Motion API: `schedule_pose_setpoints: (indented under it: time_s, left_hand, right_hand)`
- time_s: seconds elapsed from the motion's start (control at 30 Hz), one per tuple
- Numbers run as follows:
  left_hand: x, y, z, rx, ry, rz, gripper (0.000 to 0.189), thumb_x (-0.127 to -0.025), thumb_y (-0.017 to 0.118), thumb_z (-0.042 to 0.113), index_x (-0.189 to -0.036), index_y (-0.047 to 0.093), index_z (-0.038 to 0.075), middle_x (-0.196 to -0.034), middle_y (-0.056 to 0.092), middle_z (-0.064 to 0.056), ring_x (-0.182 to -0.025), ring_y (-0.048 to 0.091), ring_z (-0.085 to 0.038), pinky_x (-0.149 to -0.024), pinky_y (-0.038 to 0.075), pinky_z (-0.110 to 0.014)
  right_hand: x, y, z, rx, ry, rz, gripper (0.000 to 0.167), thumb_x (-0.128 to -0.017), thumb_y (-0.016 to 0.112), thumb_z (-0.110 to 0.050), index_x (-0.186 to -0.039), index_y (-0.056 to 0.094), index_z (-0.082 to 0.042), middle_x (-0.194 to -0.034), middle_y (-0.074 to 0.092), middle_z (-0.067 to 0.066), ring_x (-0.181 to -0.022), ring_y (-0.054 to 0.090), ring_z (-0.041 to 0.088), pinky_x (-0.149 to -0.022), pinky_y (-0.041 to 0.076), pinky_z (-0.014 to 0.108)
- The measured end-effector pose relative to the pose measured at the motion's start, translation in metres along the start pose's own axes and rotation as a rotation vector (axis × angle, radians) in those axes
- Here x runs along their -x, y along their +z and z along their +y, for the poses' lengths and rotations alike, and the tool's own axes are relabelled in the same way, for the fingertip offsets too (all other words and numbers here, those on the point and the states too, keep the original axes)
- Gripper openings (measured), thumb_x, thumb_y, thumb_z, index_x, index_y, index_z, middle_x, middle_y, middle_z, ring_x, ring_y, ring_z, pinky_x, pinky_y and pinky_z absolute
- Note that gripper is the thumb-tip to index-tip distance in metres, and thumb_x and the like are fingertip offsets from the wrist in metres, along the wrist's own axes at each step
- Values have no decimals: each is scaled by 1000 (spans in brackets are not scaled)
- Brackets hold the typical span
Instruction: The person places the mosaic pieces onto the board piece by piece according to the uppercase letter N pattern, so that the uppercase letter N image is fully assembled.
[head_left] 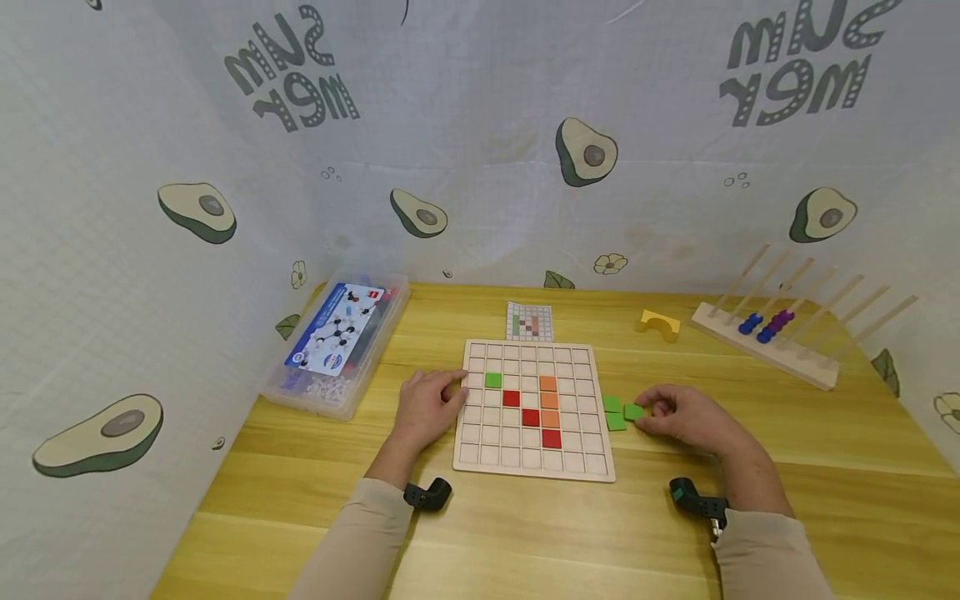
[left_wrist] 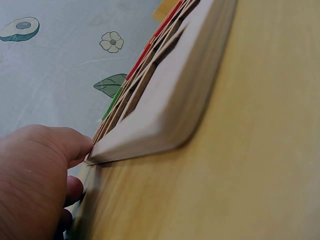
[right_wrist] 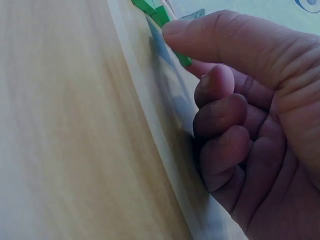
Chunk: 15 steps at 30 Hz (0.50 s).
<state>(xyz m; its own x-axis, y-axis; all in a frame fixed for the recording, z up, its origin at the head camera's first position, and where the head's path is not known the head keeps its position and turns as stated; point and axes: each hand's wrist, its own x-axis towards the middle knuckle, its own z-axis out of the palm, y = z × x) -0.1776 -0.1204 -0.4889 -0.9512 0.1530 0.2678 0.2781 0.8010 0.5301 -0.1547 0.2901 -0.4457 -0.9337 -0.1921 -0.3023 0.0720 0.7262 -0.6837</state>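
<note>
A wooden grid board [head_left: 489, 456] lies on the table, holding one green tile [head_left: 492, 380], three red tiles [head_left: 511, 398] and three orange tiles [head_left: 549, 401]. My left hand [head_left: 431, 407] touches the board's left edge with its fingertips; the left wrist view shows the thumb side against the board's rim [left_wrist: 165, 125]. To the right of the board, my right hand [head_left: 684, 414] pinches a green square tile [head_left: 633, 412] between thumb and index finger, the other fingers curled in. Two more green tiles [head_left: 613, 422] lie between that tile and the board's right edge.
A small printed pattern card [head_left: 528, 322] lies behind the board. At the left stands a clear plastic box [head_left: 333, 346] with a molecule picture. A yellow arch block [head_left: 660, 324] and a wooden peg rack [head_left: 765, 346] with blue and purple beads are at the back right.
</note>
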Motion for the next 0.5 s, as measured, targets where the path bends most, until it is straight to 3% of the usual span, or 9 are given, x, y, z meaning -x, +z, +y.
schedule_pose_setpoints:
  time_s: [0.5]
  left_hand:
    - [0,0,0,1,8,3,31,-96,69,31,-126,74,23,-68,54,9,-75,45,-14,-77,33,-34]
  right_hand:
    - [-3,2,-7,23,-38,14,43,-94,74,-31,-123,63,0,-90,54,4,-78,48,15,-64,39,27]
